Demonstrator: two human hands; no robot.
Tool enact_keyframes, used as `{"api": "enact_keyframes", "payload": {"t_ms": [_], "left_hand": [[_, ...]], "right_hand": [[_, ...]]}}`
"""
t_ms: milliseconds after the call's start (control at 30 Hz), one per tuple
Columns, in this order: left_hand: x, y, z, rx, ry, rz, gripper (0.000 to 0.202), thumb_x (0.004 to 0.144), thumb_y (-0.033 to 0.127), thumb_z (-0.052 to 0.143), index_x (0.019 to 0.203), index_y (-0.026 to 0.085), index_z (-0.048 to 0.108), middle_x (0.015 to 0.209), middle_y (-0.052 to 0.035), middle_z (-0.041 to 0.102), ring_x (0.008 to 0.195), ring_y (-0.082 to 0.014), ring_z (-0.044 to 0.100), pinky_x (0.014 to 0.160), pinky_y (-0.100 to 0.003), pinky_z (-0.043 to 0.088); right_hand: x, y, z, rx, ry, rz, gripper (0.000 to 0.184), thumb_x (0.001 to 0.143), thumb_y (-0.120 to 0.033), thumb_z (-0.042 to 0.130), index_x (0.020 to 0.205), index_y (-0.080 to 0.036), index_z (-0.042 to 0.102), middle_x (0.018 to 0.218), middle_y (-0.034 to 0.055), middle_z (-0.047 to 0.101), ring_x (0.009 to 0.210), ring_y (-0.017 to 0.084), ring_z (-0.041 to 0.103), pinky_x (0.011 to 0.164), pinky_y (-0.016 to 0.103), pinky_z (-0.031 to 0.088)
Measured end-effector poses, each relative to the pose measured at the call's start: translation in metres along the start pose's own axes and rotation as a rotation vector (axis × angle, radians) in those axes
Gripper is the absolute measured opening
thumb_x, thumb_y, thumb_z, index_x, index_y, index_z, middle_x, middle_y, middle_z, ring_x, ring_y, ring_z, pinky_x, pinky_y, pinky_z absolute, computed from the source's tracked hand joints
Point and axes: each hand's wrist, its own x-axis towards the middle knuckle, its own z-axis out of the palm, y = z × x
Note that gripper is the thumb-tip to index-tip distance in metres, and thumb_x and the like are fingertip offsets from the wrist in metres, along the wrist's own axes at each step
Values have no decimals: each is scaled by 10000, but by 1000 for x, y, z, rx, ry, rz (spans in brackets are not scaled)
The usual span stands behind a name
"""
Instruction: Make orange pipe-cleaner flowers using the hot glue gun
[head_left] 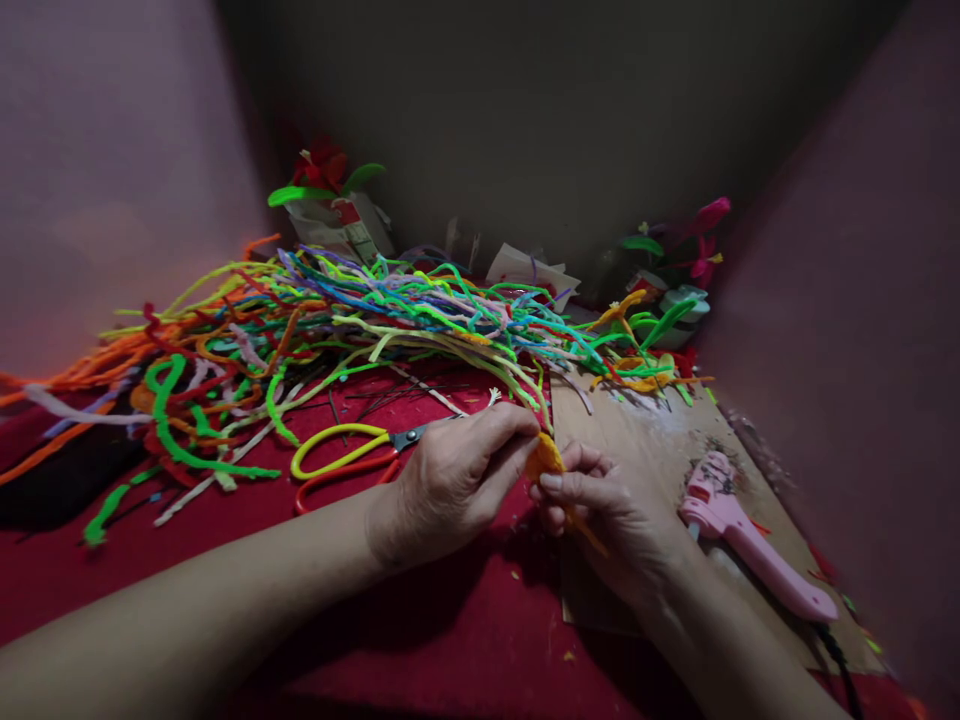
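Note:
Between my two hands is an orange pipe cleaner piece (545,457), bent into a flat petal-like shape with a thin tail hanging below. My left hand (469,468) pinches its upper left side with the fingertips. With thumb and fingers my right hand (600,500) grips its lower right side, and the tail shows beneath that hand. Scissors (341,455) with one yellow and one red handle lie just left of my left hand, their blades partly hidden behind it. Pale yellow pipe cleaners (457,350) reach from the pile toward my fingers.
A big heap of coloured pipe cleaners (420,295) spans the back of the red cloth (420,620). At right, a pink glue gun (750,550) with a cord rests on a wooden board (600,600). Finished-looking flowers, one red (322,168) and one pink (705,255), stand behind.

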Motion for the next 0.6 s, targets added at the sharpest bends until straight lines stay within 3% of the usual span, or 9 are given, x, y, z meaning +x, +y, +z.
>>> {"api": "enact_keyframes", "payload": {"t_ms": [200, 433, 600], "left_hand": [[1, 4, -3, -82, 19, -55, 111, 834, 133, 487, 931, 183, 507, 798, -9, 626, 709, -89, 597, 668, -175, 446], [-2, 9, -3, -481, -19, -169, 374, 840, 140, 492, 1166, 213, 323, 817, -9, 590, 696, -98, 586, 659, -215, 479], [-2, 7, -2, -409, 62, -151, 289, 820, 113, 525, 1070, 212, 419, 858, -7, 572, 734, -91, 588, 680, -206, 479]], "right_hand": [[-5, -3, 0, -85, 38, -140, 203, 525, -155, 769, 598, -158, 579, 491, -27, 598, 417, 69, 498, 432, 180, 364], [-17, -19, 4, -415, 187, -557, 97, 604, -195, 714, 641, -184, 625, 624, -6, 629, 572, 120, 559, 528, 226, 447], [-14, -18, -2, -573, 169, -786, 72, 690, -141, 633, 727, -203, 625, 738, -2, 646, 680, 134, 603, 637, 252, 490]]}}
